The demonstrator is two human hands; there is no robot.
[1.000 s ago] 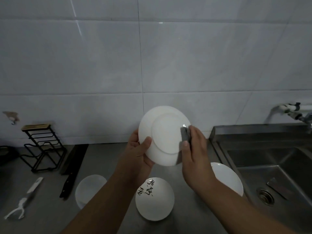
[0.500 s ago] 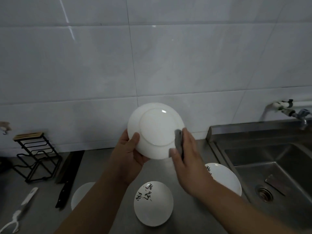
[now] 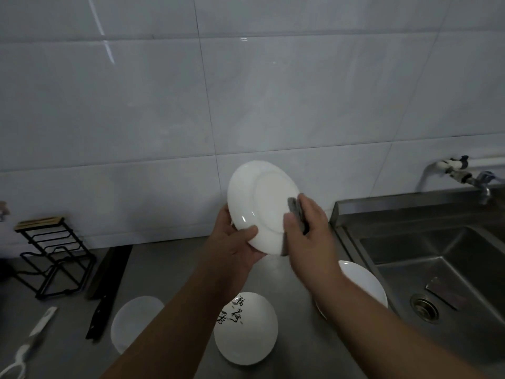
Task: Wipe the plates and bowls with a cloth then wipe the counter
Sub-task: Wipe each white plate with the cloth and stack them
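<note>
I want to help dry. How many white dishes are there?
4: a plate held up in both hands, and three on the counter: left, middle, right. None seem hidden.

Steel sink (image 3: 437, 258) sits on the right, tap (image 3: 461, 175) above its back edge. Way left of the sink: black wire rack (image 3: 52, 258) (wood-topped), a dark knife (image 3: 105, 294) beside it, white scissors (image 3: 26, 348) nearest the corner.

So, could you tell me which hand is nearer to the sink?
The right hand: it presses the cloth to the plate's sink-side edge, close to the sink. The left hand grips the plate's far side.
</note>
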